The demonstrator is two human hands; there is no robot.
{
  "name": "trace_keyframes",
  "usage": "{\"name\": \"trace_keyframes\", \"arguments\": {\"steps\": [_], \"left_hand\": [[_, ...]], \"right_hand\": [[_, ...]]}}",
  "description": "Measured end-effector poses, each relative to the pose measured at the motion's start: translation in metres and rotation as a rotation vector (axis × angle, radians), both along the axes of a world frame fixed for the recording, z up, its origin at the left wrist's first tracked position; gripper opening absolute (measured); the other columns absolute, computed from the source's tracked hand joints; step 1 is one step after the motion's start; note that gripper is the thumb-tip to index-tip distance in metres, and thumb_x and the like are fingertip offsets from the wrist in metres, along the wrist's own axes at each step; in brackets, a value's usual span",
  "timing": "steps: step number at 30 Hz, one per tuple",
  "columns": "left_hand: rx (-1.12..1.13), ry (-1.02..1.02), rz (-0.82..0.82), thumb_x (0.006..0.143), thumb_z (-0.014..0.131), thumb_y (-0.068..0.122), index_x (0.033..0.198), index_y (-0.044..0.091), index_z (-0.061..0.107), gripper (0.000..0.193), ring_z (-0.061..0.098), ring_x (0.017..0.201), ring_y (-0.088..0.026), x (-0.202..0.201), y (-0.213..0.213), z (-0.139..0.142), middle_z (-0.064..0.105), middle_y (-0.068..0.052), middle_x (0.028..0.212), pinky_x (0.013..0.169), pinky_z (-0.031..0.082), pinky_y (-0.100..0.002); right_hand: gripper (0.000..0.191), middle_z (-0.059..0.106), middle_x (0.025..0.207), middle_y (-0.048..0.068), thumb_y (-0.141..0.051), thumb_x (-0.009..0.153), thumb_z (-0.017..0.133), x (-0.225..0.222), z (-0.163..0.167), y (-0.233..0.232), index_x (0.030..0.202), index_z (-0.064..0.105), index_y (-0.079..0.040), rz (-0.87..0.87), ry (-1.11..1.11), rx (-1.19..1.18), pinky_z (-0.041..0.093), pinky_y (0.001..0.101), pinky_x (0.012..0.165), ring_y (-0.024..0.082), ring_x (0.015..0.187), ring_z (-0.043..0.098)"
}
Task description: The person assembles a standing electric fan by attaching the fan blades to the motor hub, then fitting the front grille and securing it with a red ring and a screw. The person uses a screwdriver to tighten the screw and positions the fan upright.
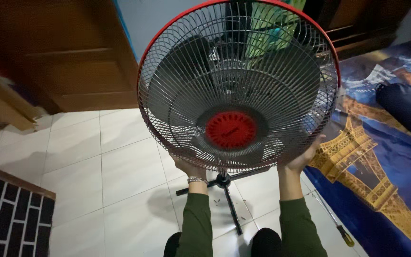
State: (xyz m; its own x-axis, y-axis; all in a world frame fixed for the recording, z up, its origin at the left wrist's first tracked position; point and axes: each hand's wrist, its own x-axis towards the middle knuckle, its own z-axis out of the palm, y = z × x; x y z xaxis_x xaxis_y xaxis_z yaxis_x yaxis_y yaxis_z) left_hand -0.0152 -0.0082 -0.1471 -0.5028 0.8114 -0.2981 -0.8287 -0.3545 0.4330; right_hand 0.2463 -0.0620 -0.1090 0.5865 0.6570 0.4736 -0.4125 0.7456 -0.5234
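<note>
A standing fan with a red-rimmed wire grille (238,83) and a red round centre cap (230,129) fills the middle of the head view, its dark blades visible behind the wires. My left hand (188,167) grips the grille's lower left edge; a metal bracelet sits on that wrist. My right hand (301,156) holds the lower right edge. Both arms wear green sleeves. Below the grille, the fan's black cross base (224,190) rests on the white tiled floor.
A screwdriver (338,226) with a yellow handle lies on the tiles by a blue mattress (386,157) printed with a tower. A brown wooden door (67,62) stands at the back left. A black brick-patterned mat (10,214) lies at the lower left.
</note>
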Motion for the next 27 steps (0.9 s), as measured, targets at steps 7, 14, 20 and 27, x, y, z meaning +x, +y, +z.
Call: {"name": "trace_keyframes", "arguments": {"steps": [7, 14, 20, 27], "left_hand": [[0.083, 0.412, -0.016, 0.100, 0.048, 0.033, 0.141, 0.003, 0.044, 0.051, 0.059, 0.119, -0.029, 0.006, -0.008, -0.010, 0.058, -0.012, 0.135, 0.101, 0.053, -0.042], [0.316, -0.140, -0.207, 0.107, 0.031, 0.043, 0.142, 0.003, 0.048, 0.056, 0.056, 0.126, -0.028, 0.016, -0.013, -0.003, 0.054, -0.014, 0.140, 0.108, 0.050, -0.043], [0.312, -0.070, -0.190, 0.107, 0.033, 0.035, 0.139, -0.001, 0.050, 0.051, 0.063, 0.116, -0.029, 0.020, -0.011, 0.006, 0.058, -0.017, 0.135, 0.096, 0.057, -0.041], [0.093, 0.024, -0.085, 0.107, 0.039, 0.022, 0.133, -0.004, 0.054, 0.040, 0.069, 0.103, -0.027, 0.021, -0.013, -0.001, 0.064, -0.017, 0.124, 0.083, 0.062, -0.037]], "right_hand": [[0.065, 0.056, 0.140, 0.011, -0.057, 0.107, 0.042, -0.018, -0.009, -0.006, 0.145, 0.049, -0.005, -0.052, 0.191, -0.088, 0.054, 0.0387, 0.109, 0.023, 0.123, 0.060], [0.074, 0.059, 0.140, 0.012, -0.064, 0.101, 0.046, -0.012, -0.006, -0.004, 0.145, 0.051, -0.004, -0.109, 0.234, -0.197, 0.057, 0.0406, 0.108, 0.025, 0.124, 0.062], [0.076, 0.057, 0.144, 0.010, -0.064, 0.100, 0.042, -0.008, 0.000, 0.000, 0.150, 0.046, -0.007, -0.111, 0.155, -0.187, 0.053, 0.0397, 0.111, 0.024, 0.129, 0.060], [0.070, 0.045, 0.154, 0.015, -0.059, 0.106, 0.034, -0.014, -0.002, -0.003, 0.157, 0.038, -0.010, -0.065, 0.025, -0.142, 0.046, 0.0437, 0.115, 0.029, 0.141, 0.050]]}}
